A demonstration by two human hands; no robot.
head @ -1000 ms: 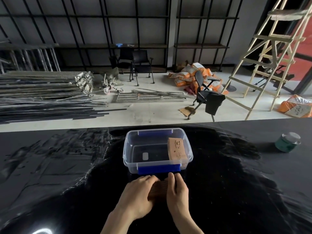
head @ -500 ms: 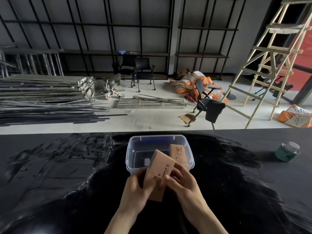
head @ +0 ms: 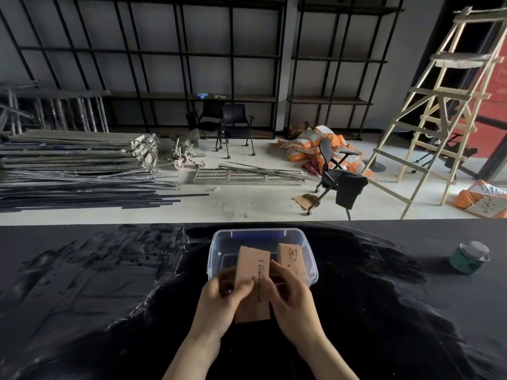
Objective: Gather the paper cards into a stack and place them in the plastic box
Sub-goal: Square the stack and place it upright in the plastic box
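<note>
Above the near rim of the box: you held the card stack (head: 253, 283) in both hands, lifted clear of the bench (head: 109, 297).
Left hand (head: 219, 300): your fingers were wrapped round the stack's left edge, thumb lying across its face.
Right hand (head: 290, 294): your fingers (head: 277, 270) pinched the right edge, closed on the same stack.
Long axis: it ran away from you, the far end tipped up and already over the plastic box (head: 216, 259), the near end hanging just short of the rim.
Direction to target: the box lay straight ahead of your fingers, touching distance, neither hand clearly nearer.
Free space: an earlier bundle of cards (head: 290, 259) stood along the right wall inside, so the open floor was on the left.
Judgement: the next move probably called for a short push forward and down, keeping left.
</note>
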